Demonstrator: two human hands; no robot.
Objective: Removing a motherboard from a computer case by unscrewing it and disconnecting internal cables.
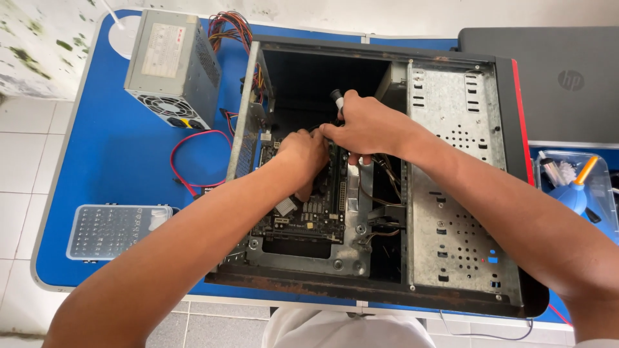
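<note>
Head view: right hand (367, 125) gripping screwdriver (336, 101) at 12 o'clock of motherboard (303, 206); left hand (302, 154) fingers curled, pressing board; keep driver upright, steady

A makeshift computer repair spot: opened computer case (380, 193), power supply (173, 67), bit box (116, 231) on a blue table (122, 154).

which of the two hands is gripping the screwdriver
The right hand: it wraps the black screwdriver handle inside the computer case, while the left hand rests on the motherboard below.
</note>
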